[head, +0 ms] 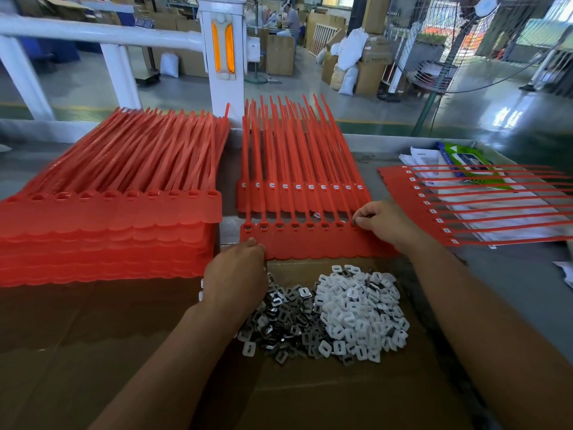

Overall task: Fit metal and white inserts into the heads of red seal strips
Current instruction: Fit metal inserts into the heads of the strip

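Head view: both forearms reach forward over the worktop (511, 290). The left hand (237, 268), palm down, curls its fingers onto the near-left corner of the red seal strip sheet (310, 243). The right hand (381, 221) pinches what seems a small insert (356, 219) at the sheet's rightmost head. The metal inserts (279, 318) and white inserts (362, 308) lie heaped just nearer.

One view, taken from head height and pitched forward and down onto the worktable (511, 283) at close range, with the left hand (235, 274) and right hand (384, 225) framed mid-picture. A wide-angle lens is used (lines bowed near the borders), so the factory floor (372, 110) is caught beyond.
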`<state>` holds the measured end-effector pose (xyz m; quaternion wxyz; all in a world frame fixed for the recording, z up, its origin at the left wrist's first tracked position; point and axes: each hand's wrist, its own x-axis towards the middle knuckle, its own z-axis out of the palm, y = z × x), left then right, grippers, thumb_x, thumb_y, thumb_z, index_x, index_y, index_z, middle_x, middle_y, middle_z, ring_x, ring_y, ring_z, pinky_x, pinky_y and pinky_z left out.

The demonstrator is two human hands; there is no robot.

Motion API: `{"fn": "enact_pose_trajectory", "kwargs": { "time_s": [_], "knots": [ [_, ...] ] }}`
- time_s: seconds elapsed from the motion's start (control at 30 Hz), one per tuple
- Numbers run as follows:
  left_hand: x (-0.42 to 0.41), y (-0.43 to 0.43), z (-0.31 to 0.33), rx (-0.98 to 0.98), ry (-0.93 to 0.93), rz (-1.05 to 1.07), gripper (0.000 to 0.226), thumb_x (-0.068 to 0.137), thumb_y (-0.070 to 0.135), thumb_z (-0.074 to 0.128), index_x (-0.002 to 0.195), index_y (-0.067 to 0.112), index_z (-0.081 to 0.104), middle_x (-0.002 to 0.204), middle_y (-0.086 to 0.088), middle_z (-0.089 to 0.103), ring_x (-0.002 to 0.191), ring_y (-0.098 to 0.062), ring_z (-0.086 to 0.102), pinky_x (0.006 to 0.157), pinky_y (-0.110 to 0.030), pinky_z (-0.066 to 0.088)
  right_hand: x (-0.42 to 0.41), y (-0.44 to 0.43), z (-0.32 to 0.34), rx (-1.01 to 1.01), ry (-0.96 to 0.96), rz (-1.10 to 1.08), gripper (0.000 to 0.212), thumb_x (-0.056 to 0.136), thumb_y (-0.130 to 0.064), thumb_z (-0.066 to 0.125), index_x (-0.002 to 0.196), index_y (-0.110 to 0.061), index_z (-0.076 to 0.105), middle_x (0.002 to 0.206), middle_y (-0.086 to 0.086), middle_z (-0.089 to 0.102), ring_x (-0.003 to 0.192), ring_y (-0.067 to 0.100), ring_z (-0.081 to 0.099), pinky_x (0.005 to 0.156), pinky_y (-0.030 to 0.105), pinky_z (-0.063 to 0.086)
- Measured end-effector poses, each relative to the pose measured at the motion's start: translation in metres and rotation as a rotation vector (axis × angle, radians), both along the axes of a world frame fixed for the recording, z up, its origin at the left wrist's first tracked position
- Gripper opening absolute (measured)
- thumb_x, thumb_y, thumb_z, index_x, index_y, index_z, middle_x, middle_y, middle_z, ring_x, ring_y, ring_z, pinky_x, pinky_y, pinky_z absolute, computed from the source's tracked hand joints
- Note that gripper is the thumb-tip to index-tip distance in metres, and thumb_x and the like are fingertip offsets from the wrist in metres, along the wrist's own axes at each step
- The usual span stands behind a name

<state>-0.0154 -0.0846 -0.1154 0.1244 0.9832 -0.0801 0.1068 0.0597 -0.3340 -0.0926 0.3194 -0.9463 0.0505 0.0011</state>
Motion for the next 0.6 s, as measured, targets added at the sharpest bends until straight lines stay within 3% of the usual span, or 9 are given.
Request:
{"fn": "enact_pose_trajectory", "kwargs": {
  "time_s": [0.2,0.33,0.6],
  "knots": [
    [0.0,-0.001,0.0,0.003,0.002,0.003,0.03,0.089,0.01,0.045,0.114,0.018,0.059,0.123,0.006,0.057,0.101,-0.015,0.058,0.073,-0.026,0.046,0.001,0.0,-0.001,-0.097,0.017,0.037,0.021,0.087,-0.016,0.06,0.07,-0.029,0.062,0.08,-0.01,0.059,0.09,0.016,0.058,0.086,0.036,0.046],
    [0.0,-0.001,0.001,0.009,-0.004,-0.01,0.03,0.088,0.01,0.046,0.114,0.019,0.059,0.123,0.006,0.057,0.1,-0.014,0.058,0.071,-0.024,0.044,0.002,0.0,-0.004,-0.066,-0.001,0.034,0.025,0.086,-0.014,0.06,0.067,-0.029,0.06,0.074,-0.016,0.054,0.083,0.011,0.053,0.079,0.029,0.043],
    [-0.001,0.0,0.001,0.001,-0.003,-0.012,0.03,0.089,0.011,0.046,0.115,0.019,0.058,0.126,0.007,0.055,0.101,-0.014,0.058,0.071,-0.023,0.043,0.007,-0.002,-0.013,-0.014,-0.048,-0.065,0.02,0.08,-0.016,0.066,0.068,-0.03,0.057,0.08,-0.014,0.055,0.084,0.011,0.052,0.079,0.034,0.045]
  ]
}}
